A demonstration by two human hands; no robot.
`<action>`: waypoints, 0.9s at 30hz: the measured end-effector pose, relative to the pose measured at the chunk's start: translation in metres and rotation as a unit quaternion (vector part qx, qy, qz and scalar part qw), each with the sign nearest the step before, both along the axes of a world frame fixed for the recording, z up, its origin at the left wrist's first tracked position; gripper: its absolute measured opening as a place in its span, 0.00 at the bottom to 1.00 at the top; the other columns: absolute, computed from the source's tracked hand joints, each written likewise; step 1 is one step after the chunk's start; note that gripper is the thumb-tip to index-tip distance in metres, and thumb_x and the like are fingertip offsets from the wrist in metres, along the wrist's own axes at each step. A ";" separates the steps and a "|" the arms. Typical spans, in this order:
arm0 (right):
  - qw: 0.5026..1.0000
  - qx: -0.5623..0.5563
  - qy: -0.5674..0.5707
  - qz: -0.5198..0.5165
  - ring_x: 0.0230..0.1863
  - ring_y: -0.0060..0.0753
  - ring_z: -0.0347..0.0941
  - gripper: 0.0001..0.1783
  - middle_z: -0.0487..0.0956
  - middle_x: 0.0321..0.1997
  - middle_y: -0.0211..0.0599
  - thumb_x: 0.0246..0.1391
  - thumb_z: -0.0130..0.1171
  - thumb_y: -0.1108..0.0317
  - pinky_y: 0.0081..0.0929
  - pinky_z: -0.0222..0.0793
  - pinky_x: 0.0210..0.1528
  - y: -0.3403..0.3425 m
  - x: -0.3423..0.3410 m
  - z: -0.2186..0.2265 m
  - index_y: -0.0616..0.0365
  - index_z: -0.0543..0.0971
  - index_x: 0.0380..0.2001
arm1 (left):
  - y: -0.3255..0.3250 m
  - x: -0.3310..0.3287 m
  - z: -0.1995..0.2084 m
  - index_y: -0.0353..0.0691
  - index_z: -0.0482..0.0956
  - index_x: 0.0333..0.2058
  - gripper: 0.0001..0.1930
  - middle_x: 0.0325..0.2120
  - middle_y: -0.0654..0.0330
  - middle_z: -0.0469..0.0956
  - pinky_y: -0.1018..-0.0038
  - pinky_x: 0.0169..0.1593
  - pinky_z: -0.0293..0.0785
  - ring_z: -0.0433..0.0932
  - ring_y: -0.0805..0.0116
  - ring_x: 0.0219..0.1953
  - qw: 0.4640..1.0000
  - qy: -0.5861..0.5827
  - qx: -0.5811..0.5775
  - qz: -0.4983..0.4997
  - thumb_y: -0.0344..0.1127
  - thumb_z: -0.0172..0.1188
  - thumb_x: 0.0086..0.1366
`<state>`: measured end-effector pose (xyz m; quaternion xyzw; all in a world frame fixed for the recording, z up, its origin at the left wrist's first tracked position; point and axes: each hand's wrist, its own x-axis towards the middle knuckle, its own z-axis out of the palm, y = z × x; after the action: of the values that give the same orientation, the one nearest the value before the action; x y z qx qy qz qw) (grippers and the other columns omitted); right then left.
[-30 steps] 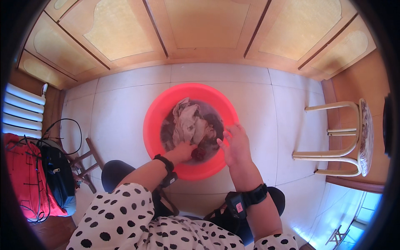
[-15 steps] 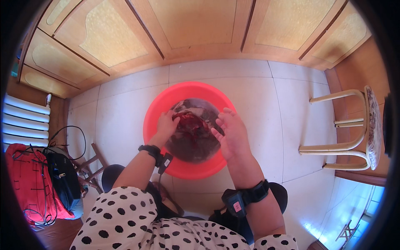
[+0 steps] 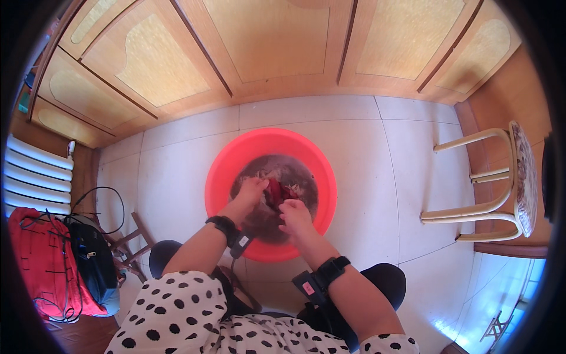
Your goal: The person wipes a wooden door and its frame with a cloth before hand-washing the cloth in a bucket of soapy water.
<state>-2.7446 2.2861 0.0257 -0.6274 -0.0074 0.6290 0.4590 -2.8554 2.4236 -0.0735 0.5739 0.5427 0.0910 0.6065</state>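
A round red plastic basin point(image 3: 233, 158) stands on the tiled floor in front of me, filled with dark water and wet cloth. Both hands are down in it. My left hand point(image 3: 252, 192) grips the wet cloth point(image 3: 278, 192), a dark red and pale bundle, at its left side. My right hand point(image 3: 295, 215) is closed on the same cloth from the near side. The two hands are close together over the middle of the basin. Each wrist carries a black band with a small device.
Wooden cabinet doors point(image 3: 265, 41) line the far wall. A cream stool point(image 3: 501, 183) stands at the right. At the left are a white radiator point(image 3: 32, 177), a red cloth point(image 3: 41, 265), a black bag point(image 3: 94, 259) with cables and a folding wooden rack point(image 3: 132, 245).
The hands have drawn closer together in the basin and bunched the cloth; the red part now shows between them. The view has shifted slightly.
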 end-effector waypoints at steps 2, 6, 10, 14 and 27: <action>0.997 -0.044 -0.002 -0.057 0.42 0.28 0.65 0.16 0.69 0.39 0.31 0.53 0.52 0.60 0.38 0.66 0.40 -0.007 0.012 -0.034 0.51 0.67 0.44 | -0.008 0.024 0.051 0.34 0.76 0.25 0.13 0.19 0.62 0.73 0.72 0.29 0.67 0.70 0.73 0.24 1.000 -0.022 0.002 -0.020 0.39 0.53 0.61; 0.977 -0.103 0.055 -0.177 0.43 0.34 0.68 0.20 0.71 0.43 0.35 0.55 0.49 0.50 0.41 0.71 0.36 0.010 0.015 -0.030 0.51 0.69 0.43 | -0.019 0.022 0.133 0.35 0.75 0.25 0.14 0.22 0.65 0.71 0.79 0.33 0.65 0.67 0.80 0.28 0.996 -0.029 0.017 -0.084 0.39 0.51 0.63; 0.928 0.121 0.306 -0.174 0.45 0.37 0.69 0.22 0.72 0.44 0.38 0.56 0.48 0.47 0.41 0.71 0.39 0.012 0.024 -0.032 0.52 0.70 0.43 | -0.051 0.030 0.177 0.35 0.75 0.26 0.14 0.23 0.66 0.72 0.78 0.34 0.65 0.67 0.79 0.28 0.989 -0.120 -0.036 -0.082 0.39 0.50 0.63; 0.891 0.172 0.391 -0.153 0.44 0.38 0.71 0.21 0.74 0.45 0.40 0.59 0.41 0.49 0.38 0.70 0.44 0.014 0.016 -0.034 0.54 0.71 0.43 | -0.066 0.037 0.164 0.35 0.75 0.27 0.14 0.22 0.64 0.72 0.78 0.36 0.66 0.68 0.77 0.28 0.970 -0.190 -0.029 -0.149 0.39 0.48 0.64; 0.977 -0.047 0.131 -0.159 0.39 0.44 0.73 0.18 0.74 0.42 0.42 0.53 0.47 0.63 0.49 0.70 0.41 0.007 0.004 -0.045 0.59 0.70 0.45 | 0.010 -0.011 0.061 0.36 0.76 0.28 0.07 0.30 0.47 0.76 0.59 0.39 0.73 0.75 0.49 0.36 0.873 0.229 0.342 -0.262 0.34 0.54 0.56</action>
<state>-2.7405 2.2929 -0.0198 -0.5537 0.1824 0.6246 0.5197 -2.8669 2.4335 -0.0130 0.8715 0.4311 -0.0247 0.2326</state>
